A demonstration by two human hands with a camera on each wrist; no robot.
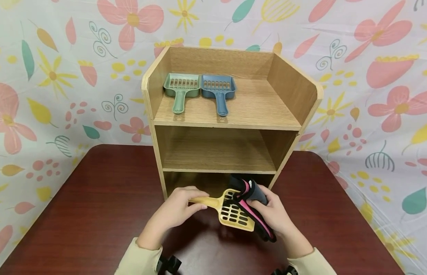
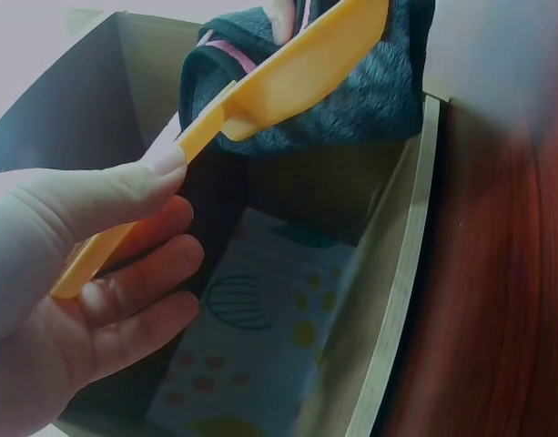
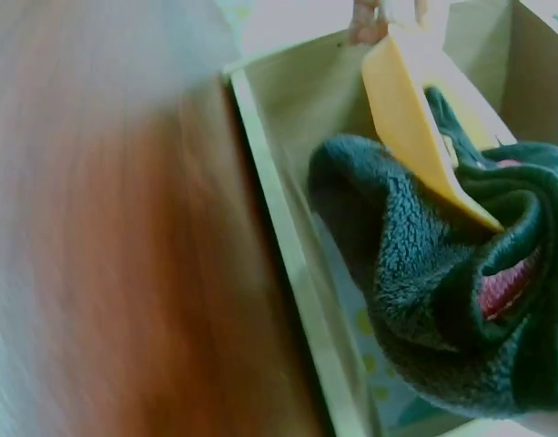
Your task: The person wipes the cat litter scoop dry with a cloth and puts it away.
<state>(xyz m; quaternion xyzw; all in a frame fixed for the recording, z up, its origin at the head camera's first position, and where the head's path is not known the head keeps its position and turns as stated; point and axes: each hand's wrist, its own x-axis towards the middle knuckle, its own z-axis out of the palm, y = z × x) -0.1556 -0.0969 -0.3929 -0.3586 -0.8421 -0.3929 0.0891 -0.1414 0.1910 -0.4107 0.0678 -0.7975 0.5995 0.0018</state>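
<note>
In the head view a yellow slotted litter scoop (image 1: 234, 215) hangs in front of the shelf unit, above the table. My left hand (image 1: 179, 206) pinches its handle between thumb and fingers; in the left wrist view the thumb (image 2: 137, 191) lies along the handle. A dark grey plush cloth (image 1: 257, 194) with black and pink edging is bunched in my right hand (image 1: 275, 214). Folds of the cloth lie against the slotted face of the scoop. The right wrist view shows the cloth (image 3: 424, 264) touching the scoop (image 3: 406, 118); the cloth hides most of the right hand there.
A wooden shelf unit (image 1: 220, 170) stands on the dark red table (image 1: 96, 206), just beyond my hands. On its top level sit a green litter scoop (image 1: 180, 91) and a blue one (image 1: 218, 89), side by side. A flower-patterned sheet (image 1: 79, 76) hangs behind.
</note>
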